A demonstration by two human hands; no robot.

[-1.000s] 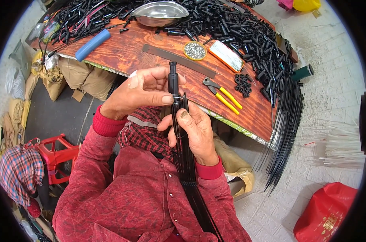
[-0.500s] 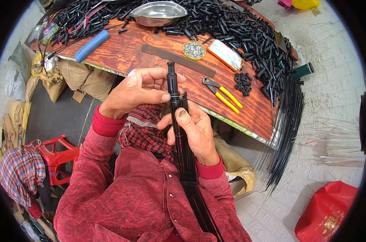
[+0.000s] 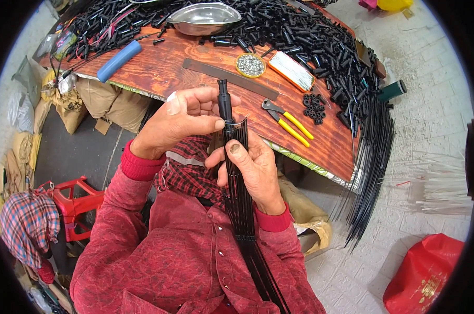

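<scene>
My left hand (image 3: 176, 123) grips a stepped black plastic umbrella runner (image 3: 225, 107), held upright with the thumb on its near side and the fingers behind. At the runner's lower end, by the thumb tip, a thin wire (image 3: 231, 124) runs across toward the rib ends. A long bundle of thin black umbrella ribs (image 3: 243, 220) hangs from there down over my jacket. My right hand (image 3: 258, 175) is closed round that bundle just under the runner, thumb in front. The rib tips stand slightly fanned above my right thumb.
On the wooden table (image 3: 158, 63) lie yellow-handled pincers (image 3: 289, 123), a flat metal bar (image 3: 231, 78), a dish of small metal bits (image 3: 250, 65), a white-filled tray (image 3: 292, 70) and small black rings (image 3: 314, 109). Black tubes (image 3: 278, 31) heap behind a steel bowl (image 3: 205, 18). Rods (image 3: 370, 172) hang off the right edge.
The rib tips have spread a little to the right of the runner. My left hand and the runner have shifted slightly right; my right hand keeps its hold.
</scene>
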